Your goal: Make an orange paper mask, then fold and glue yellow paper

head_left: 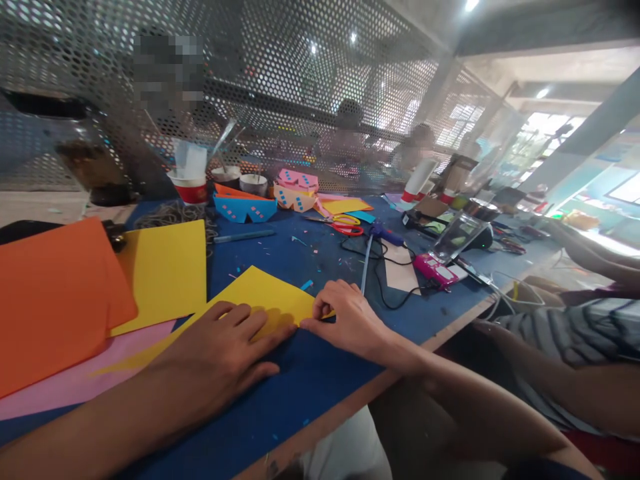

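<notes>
A yellow sheet [265, 290] lies on the blue tabletop in front of me, one corner pointing away. My left hand [225, 343] rests flat on the sheet with its fingers spread and the index finger reaching toward the right. At the sheet's right end, my right hand [350, 320] pinches the edge between thumb and curled fingers. The fingertips of both hands are close together near the sheet's front edge. Part of the sheet is hidden under my left hand and forearm.
Orange sheets [55, 300], another yellow sheet [170, 273] and pink paper [145, 340] lie left. Behind are paper masks [246, 208], scissors [345, 223], cups [191, 187] and a pen [245, 236]. A glue gun [387, 233] with a cable lies right. Another person's arm [550, 327] is far right.
</notes>
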`<state>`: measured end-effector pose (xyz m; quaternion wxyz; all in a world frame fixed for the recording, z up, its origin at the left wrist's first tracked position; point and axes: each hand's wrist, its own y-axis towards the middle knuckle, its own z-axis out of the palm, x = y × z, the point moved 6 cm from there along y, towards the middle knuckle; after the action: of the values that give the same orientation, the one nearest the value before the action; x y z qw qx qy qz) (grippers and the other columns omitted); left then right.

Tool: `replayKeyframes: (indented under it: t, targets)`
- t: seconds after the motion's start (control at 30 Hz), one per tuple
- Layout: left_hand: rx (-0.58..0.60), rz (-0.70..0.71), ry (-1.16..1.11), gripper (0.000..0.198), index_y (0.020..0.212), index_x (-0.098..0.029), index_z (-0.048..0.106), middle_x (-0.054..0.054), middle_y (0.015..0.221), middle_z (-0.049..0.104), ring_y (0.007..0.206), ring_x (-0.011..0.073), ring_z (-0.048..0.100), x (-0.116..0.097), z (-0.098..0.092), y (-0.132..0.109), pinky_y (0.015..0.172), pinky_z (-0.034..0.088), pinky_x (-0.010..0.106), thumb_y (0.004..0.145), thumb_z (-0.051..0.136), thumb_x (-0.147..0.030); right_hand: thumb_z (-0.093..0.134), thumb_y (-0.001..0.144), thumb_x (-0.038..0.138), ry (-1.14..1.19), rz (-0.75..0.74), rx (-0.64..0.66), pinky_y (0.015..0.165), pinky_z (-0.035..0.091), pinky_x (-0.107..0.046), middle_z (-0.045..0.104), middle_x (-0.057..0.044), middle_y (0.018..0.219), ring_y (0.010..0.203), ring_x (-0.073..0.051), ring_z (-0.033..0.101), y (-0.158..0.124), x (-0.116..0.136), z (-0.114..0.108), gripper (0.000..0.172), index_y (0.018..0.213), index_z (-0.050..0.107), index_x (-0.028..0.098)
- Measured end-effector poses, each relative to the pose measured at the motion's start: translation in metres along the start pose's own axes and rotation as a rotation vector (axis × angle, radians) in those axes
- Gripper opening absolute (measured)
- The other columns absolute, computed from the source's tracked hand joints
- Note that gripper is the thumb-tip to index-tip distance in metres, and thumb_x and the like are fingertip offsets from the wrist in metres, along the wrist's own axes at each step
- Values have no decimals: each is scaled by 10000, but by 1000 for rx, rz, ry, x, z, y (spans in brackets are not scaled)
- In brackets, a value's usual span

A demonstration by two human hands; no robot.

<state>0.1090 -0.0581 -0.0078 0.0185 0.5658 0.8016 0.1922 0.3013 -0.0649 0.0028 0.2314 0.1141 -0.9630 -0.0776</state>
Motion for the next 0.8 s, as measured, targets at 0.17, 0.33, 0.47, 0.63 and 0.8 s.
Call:
replayKeyframes:
  t: [0.17, 0.33, 0.47, 0.63, 0.8]
  targets:
    - [-7, -11, -9, 394, 1362, -286, 615, 76, 1046, 693, 909, 288, 592, 0, 1, 0, 829, 409, 450, 1049, 469, -476, 811, 878, 390, -5, 1, -2, 840, 346, -344, 650, 0, 886, 921, -182, 571, 0, -1, 3, 265, 793, 648, 199]
    - [-37, -20, -51, 387, 1372, -307, 612, 65, 1016, 685, 910, 271, 603, 1, -1, 0, 813, 417, 427, 1046, 484, -473, 783, 909, 338, 23, 19, 18, 839, 349, -338, 650, 9, 869, 910, -172, 577, 1, 1, 2, 222, 795, 654, 199]
    - [-5, -12, -18, 396, 1388, -311, 598, 61, 993, 686, 889, 272, 595, 1, 0, 0, 802, 415, 432, 1046, 482, -473, 762, 927, 396, 17, 19, 15, 840, 348, -342, 657, 2, 877, 919, -178, 577, 0, -2, 0, 251, 799, 667, 201]
    - [6, -3, -23, 392, 1398, -318, 580, 61, 1041, 692, 883, 272, 589, 2, 0, 0, 801, 404, 420, 1046, 485, -462, 731, 948, 428, 24, 34, 2, 842, 350, -342, 657, 3, 862, 914, -173, 579, 0, -13, -2, 275, 800, 678, 203]
    - [-3, -10, -70, 409, 1416, -326, 570, 56, 1057, 689, 918, 267, 592, 5, 1, -1, 821, 397, 398, 1039, 503, -473, 737, 943, 435, 54, 5, 4, 858, 355, -345, 669, 2, 879, 928, -173, 595, -1, -16, -4, 258, 823, 688, 212]
